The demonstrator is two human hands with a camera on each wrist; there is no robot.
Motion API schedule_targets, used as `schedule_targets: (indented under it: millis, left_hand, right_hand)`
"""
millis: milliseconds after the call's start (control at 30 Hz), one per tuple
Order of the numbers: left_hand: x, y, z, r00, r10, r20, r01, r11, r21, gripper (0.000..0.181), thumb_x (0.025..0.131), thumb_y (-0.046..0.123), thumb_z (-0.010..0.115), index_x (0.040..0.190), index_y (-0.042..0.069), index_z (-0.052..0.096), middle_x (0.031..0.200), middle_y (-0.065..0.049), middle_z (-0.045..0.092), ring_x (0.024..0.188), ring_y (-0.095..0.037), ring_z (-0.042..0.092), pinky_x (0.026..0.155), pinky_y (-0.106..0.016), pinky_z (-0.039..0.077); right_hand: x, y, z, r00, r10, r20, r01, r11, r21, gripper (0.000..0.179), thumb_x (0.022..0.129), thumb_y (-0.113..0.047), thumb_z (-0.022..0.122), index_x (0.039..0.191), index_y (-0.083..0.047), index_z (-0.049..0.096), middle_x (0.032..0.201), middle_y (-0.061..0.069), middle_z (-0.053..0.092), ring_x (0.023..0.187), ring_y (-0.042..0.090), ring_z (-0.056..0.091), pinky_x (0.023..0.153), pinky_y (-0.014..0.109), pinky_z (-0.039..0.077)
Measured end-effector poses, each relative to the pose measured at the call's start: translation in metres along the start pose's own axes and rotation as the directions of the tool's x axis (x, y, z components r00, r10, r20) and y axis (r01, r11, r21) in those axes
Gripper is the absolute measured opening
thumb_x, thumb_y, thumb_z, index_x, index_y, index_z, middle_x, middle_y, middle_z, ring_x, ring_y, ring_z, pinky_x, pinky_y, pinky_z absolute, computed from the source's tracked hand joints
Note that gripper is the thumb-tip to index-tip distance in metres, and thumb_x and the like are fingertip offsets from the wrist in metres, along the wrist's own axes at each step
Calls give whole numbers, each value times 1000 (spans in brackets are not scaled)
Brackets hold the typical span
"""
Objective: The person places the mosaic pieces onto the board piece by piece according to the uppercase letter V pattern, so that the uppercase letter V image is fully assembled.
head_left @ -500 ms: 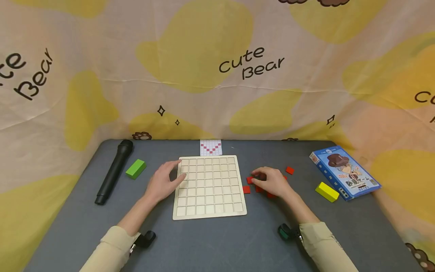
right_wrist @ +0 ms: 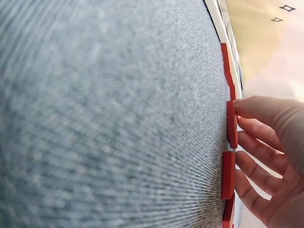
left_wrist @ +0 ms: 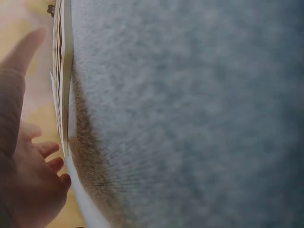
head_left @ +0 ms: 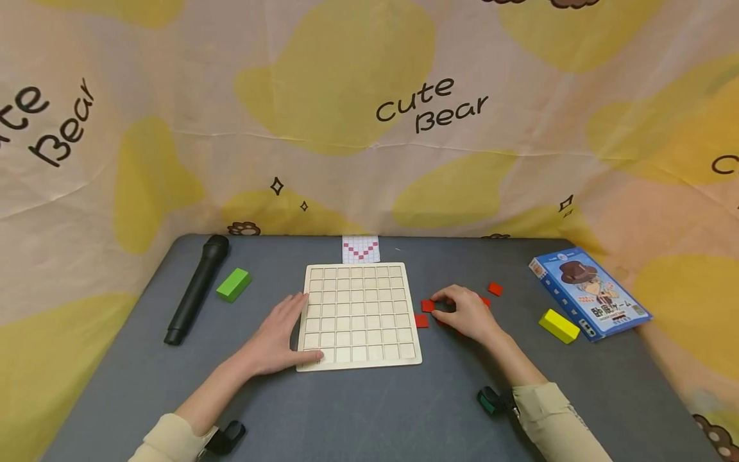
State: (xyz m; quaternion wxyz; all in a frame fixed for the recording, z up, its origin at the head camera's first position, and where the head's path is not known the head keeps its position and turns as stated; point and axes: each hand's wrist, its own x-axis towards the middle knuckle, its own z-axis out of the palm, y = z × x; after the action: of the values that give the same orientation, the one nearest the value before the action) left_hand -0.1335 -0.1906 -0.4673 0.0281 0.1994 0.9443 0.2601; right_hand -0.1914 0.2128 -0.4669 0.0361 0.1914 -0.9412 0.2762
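Note:
A pale wooden board with a grid of square recesses lies flat in the middle of the grey table. At its left edge is my left hand, thumb stretched over the near left corner and fingers extended along the side. Several flat red square tiles lie just right of the board, partly hidden under my right hand. In the right wrist view, the thumb touches the edge of one red tile, and the fingers rest near another tile. Neither tile is lifted from the table.
Behind the board lies a small card printed with a red V pattern. To the left are a black microphone and a green block. A yellow block and a blue illustrated box sit on the right.
My left hand has slid toward me along the board's left edge, its thumb now at the near corner. The right hand stays over the red tiles with little movement.

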Motion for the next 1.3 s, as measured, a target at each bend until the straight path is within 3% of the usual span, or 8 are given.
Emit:
schedule_targets:
  millis: [167,667,900,1300]
  left_hand:
    - [-4,0,2,999,14,34,-14,1000,7,119,71,66,74,155,3,19,159,-17,21,145,-40,13,114,-61,12]
    - [-6,-4,4,999,25,40,-26,1000,7,116,71,65,75,155,5,21,159,-17,21,146,-39,13,113,-61,10]
    - [-6,-7,4,998,34,46,-35,999,6,114,73,66,73,155,5,22,159,-17,20,146,-38,13,113,-62,10]
    - [-5,-8,5,997,35,66,-34,999,-13,114,73,68,72,155,5,23,160,-16,18,147,-35,14,116,-56,10]
  right_hand:
    - [0,1,1,1000,-1,-13,1,1000,-4,23,81,-20,80,101,-12,74,98,1,66,88,21,58,78,38,50]
    - [-2,-5,2,999,28,-39,-26,999,42,24,80,-25,81,99,-13,74,98,2,68,90,22,60,80,41,51]
    - [-3,-24,6,999,2,-36,3,992,128,23,79,-25,82,99,-17,74,97,-2,68,89,17,59,77,36,49]
    - [-4,-64,31,995,-95,-27,98,976,196,19,78,-22,82,95,-18,74,91,-4,66,83,18,55,69,29,46]
